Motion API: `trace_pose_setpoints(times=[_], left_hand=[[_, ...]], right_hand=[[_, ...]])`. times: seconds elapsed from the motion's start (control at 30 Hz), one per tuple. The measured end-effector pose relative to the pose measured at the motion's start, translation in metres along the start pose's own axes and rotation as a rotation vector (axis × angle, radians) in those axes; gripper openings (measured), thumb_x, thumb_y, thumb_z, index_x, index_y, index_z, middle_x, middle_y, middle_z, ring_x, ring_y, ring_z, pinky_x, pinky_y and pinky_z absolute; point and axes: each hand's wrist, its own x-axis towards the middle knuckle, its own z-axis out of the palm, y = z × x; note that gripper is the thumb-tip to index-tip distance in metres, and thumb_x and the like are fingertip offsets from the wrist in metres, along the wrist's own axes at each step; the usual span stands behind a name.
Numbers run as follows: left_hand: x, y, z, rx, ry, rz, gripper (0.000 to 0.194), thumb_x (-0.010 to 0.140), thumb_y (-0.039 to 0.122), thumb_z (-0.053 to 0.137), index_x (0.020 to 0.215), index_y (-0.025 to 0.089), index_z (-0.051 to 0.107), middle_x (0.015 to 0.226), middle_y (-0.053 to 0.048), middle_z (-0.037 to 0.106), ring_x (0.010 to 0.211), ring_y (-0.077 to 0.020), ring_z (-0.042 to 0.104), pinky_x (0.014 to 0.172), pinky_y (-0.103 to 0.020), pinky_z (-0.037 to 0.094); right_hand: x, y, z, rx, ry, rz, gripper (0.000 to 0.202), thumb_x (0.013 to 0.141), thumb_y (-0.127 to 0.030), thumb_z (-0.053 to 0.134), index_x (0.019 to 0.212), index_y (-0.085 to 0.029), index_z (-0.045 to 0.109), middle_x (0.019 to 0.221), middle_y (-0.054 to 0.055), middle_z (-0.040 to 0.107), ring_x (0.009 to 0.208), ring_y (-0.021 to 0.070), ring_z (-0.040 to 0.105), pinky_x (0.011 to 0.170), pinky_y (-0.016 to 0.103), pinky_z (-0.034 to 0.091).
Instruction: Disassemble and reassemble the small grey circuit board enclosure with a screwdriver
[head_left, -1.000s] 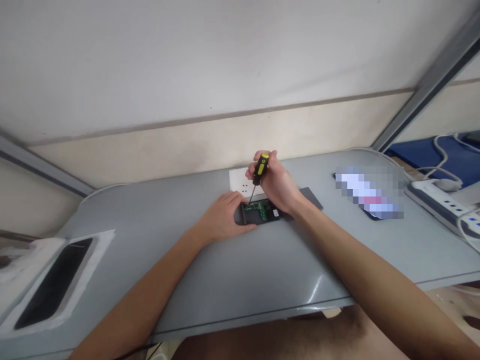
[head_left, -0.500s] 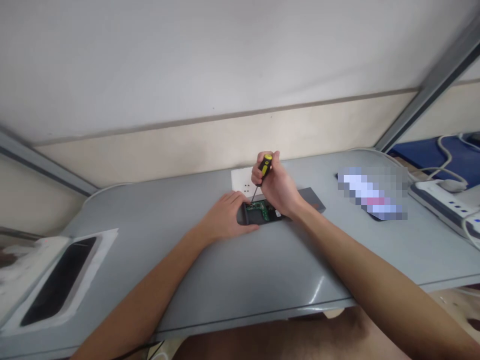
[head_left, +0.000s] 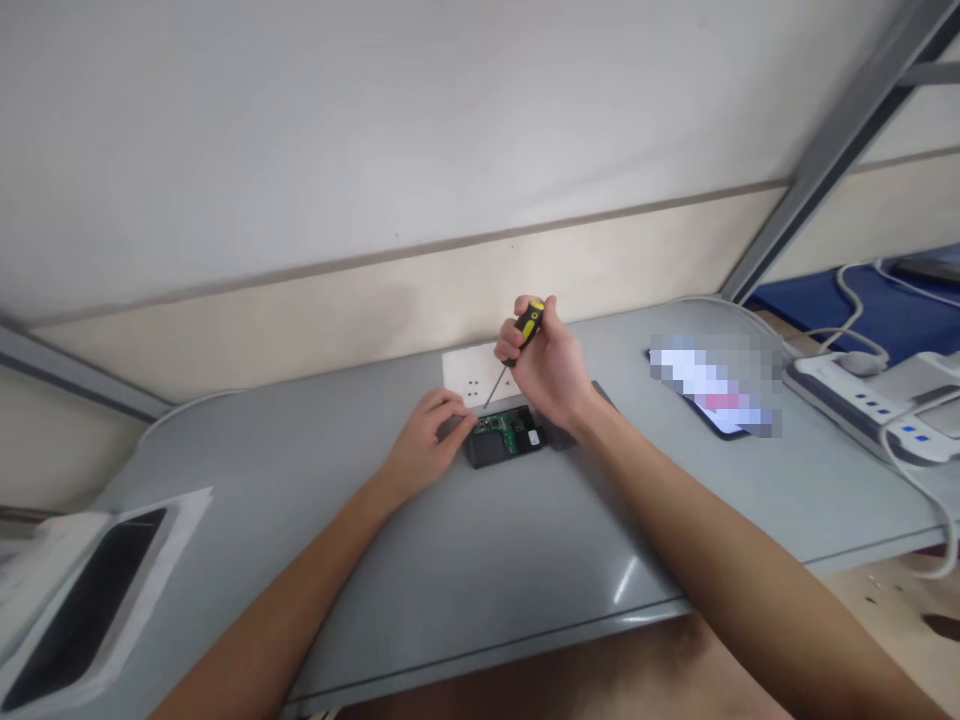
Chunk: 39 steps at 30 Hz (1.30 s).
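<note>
In my right hand [head_left: 551, 365] is a screwdriver [head_left: 531, 320] with a black and yellow handle, its thin shaft slanting down to the left. Its tip is just above the upper left corner of an opened dark device [head_left: 491, 450], whose green circuit board [head_left: 510, 430] is exposed. My left hand [head_left: 424, 445] is at the device's left end, thumb and fingertips pinched together close to the screwdriver tip. Whatever the pinch holds, if anything, is too small to make out. Behind the device lies a white sheet [head_left: 457, 370] with several tiny dark screws [head_left: 473, 388] on it.
A dark flat cover [head_left: 562, 435] lies right of the device, partly under my right wrist. Farther right are a lit phone [head_left: 716, 395] and a white power strip [head_left: 862, 400] with cables. A black-screened tablet or phone [head_left: 90, 610] rests on paper at the left. The wall borders the grey table [head_left: 450, 580].
My left hand has moved from gripping the device's left end to a pinch by the screwdriver tip. The screwdriver has lifted off the board. The view has shifted slightly right.
</note>
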Motion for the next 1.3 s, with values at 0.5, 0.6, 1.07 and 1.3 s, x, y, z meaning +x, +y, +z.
trace_pose_setpoints(times=[0.5,0.6,1.07,1.3], left_hand=[[0.074,0.001,0.009,0.276,-0.068,0.049,0.027,0.102,0.042,0.056,0.096,0.025,0.077,0.101,-0.006,0.072,0.100,-0.0236,0.063,0.095,-0.043,0.050],[0.095,-0.005,0.014,0.295,-0.171,0.054,0.028,0.103,0.040,0.056,0.098,0.023,0.077,0.102,-0.006,0.073,0.101,-0.0243,0.062,0.097,-0.044,0.048],[0.058,0.019,0.000,0.166,-0.247,-0.032,0.028,0.103,0.041,0.057,0.124,0.026,0.070,0.123,-0.007,0.070,0.119,-0.0247,0.061,0.108,-0.046,0.048],[0.010,0.056,0.017,0.170,-0.253,-0.068,0.056,0.090,0.040,0.077,0.142,0.028,0.056,0.137,-0.009,0.066,0.129,-0.0298,0.059,0.115,-0.053,0.042]], right_hand=[[0.031,-0.005,-0.041,0.145,0.216,-0.146,0.055,0.094,-0.076,0.045,0.077,-0.024,0.049,0.060,-0.004,0.035,0.053,0.0133,0.035,0.053,0.028,0.037],[0.031,-0.004,-0.042,0.148,0.232,-0.143,0.055,0.093,-0.077,0.046,0.077,-0.025,0.050,0.060,-0.004,0.035,0.053,0.0137,0.036,0.052,0.028,0.037],[0.033,-0.011,-0.053,0.316,0.262,-0.181,0.035,0.097,-0.050,0.058,0.077,-0.022,0.055,0.062,-0.003,0.037,0.055,0.0113,0.037,0.053,0.024,0.037],[0.032,-0.018,-0.054,0.315,0.262,-0.207,0.037,0.100,-0.050,0.054,0.075,-0.022,0.053,0.064,-0.003,0.036,0.053,0.0114,0.038,0.050,0.024,0.038]])
